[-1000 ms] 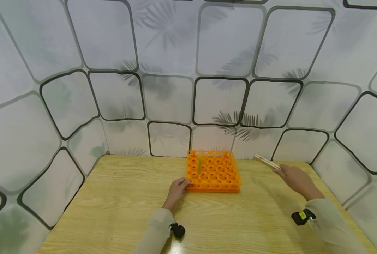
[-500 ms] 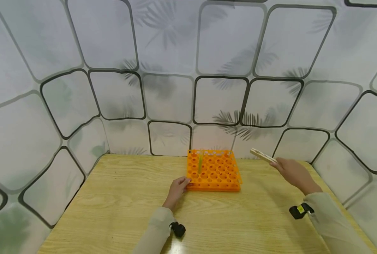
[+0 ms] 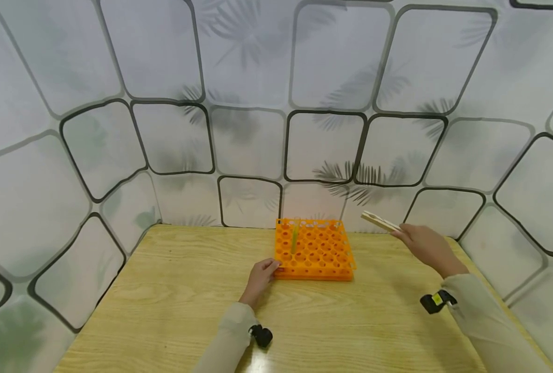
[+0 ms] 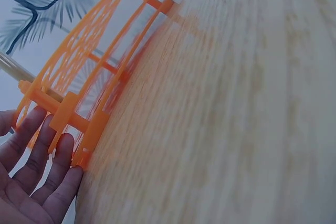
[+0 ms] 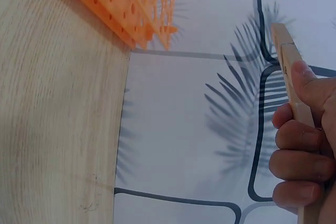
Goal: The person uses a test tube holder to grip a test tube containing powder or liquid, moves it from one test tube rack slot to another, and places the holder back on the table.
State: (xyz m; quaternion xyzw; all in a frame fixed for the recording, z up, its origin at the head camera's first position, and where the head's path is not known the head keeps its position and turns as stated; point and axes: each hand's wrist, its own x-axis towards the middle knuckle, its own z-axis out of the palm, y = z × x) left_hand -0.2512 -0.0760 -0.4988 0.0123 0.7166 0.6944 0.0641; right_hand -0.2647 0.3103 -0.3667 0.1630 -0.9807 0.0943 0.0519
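Our left hand (image 3: 260,274) grips the near left corner of the orange rack (image 3: 314,276), thumb above and fingers against its side. Our right hand (image 3: 427,248), right of the rack, is curled round a wooden clamp (image 3: 379,220); its tip points toward the rack's side, raised and apart from it. The rack sits on the counter (image 3: 188,295).

We judge the step in hand to be steadying the rack with 1 hand while the other readies the clamp. Working on the tube would call for lining the tip up with its upper end without tipping the rack.

We make out just 1 tube (image 3: 294,238), standing nearly upright in a hole in the rack's left part. It looks yellow-green; whether that is liquid or the tube itself, we cannot tell.
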